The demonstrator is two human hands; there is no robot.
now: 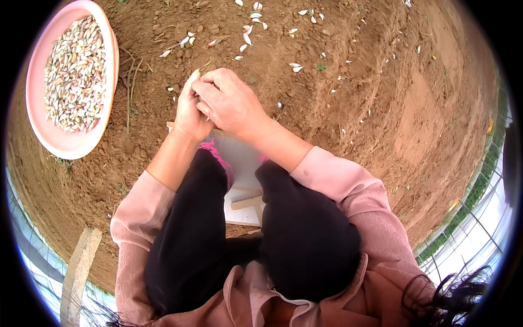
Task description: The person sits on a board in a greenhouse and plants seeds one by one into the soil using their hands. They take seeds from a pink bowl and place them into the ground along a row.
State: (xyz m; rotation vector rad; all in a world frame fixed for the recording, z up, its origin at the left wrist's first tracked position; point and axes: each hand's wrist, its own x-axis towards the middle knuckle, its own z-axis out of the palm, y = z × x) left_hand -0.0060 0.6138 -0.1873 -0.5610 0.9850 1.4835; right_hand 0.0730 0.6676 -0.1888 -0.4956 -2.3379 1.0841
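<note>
My left hand [195, 109] is cupped, palm up, in front of my knees. Over it lies my right hand [229, 102], its fingers bent into the left palm. A pale tip, apparently a garlic clove [208, 119], shows between the hands; the rest of what they hold is hidden. To the left, a pink plastic basin [69, 144] contains many garlic cloves [75, 77]. More loose cloves [246, 39] lie scattered on the brown soil beyond my hands.
A white board [241, 163] with wooden strips [247, 202] lies between my legs. Dry stems [130, 94] rest on the soil beside the basin. A concrete post [77, 265] stands at lower left, and wire mesh [478, 225] with pale sheeting runs along the right rim.
</note>
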